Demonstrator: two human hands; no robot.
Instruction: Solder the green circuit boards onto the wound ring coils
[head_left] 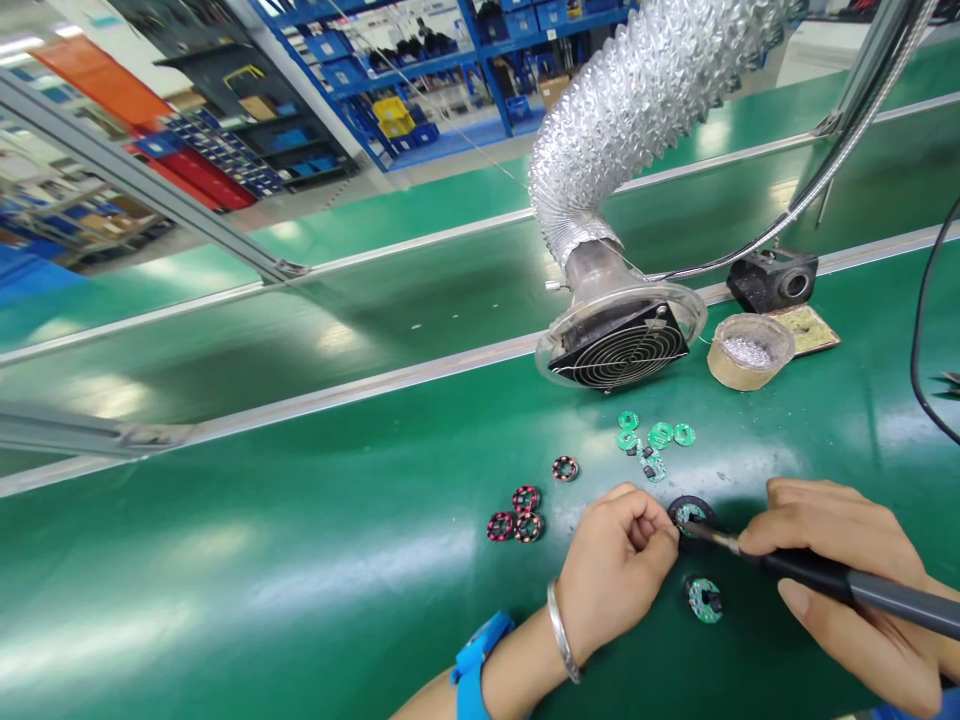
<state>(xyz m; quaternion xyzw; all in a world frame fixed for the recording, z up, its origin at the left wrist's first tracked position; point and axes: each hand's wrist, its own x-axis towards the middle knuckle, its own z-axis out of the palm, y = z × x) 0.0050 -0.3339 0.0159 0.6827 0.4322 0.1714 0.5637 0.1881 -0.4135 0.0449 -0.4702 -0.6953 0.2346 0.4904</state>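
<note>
My right hand [844, 525] grips a soldering iron [900, 598] like a pen. Its metal tip meets a round green circuit board [688, 513] seated in a dark ring. At the left edge of that board, my left hand [619, 565] is closed in a pinch; whatever lies between its fingertips is too small or hidden to make out. Just below, between the hands, lies another round circuit board [704, 599] with a black part on it. Beyond my left hand are several small green boards [660, 435]. Several copper-wound ring coils [528, 526] sit to its left.
A fume extractor [626, 350] on a silver flexible duct [600, 120] hangs over the green bench [300, 560]. Behind the boards stand a round tub [739, 372] of silvery bits, a yellow sponge [806, 328] and a black holder [772, 280]. A black cable [916, 340] hangs at right.
</note>
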